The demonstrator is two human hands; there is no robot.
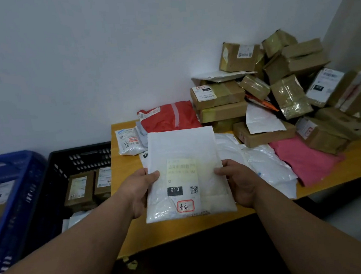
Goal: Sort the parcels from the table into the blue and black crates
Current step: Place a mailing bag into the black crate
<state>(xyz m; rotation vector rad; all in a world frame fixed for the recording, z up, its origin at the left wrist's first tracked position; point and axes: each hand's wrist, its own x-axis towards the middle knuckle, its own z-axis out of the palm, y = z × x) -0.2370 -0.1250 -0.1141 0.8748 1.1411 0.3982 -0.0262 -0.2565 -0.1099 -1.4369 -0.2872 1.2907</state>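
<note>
I hold a flat white padded parcel [183,154] upright above the near part of the yellow table [179,231]. Its label faces me, with "010" in a black box and a red stamp below. My left hand [139,191] grips its left edge and my right hand [237,182] grips its right edge. The black crate [79,158] stands left of the table and holds brown boxes and a white bag. Further left is the blue crate [16,195], with parcels inside.
On the table lie a red bag [171,117], a small white pouch [129,143], white bags [262,162], a pink bag [306,160] and a heap of brown cardboard boxes [279,84] against the wall at the right. Scraps lie on the floor below the table's edge.
</note>
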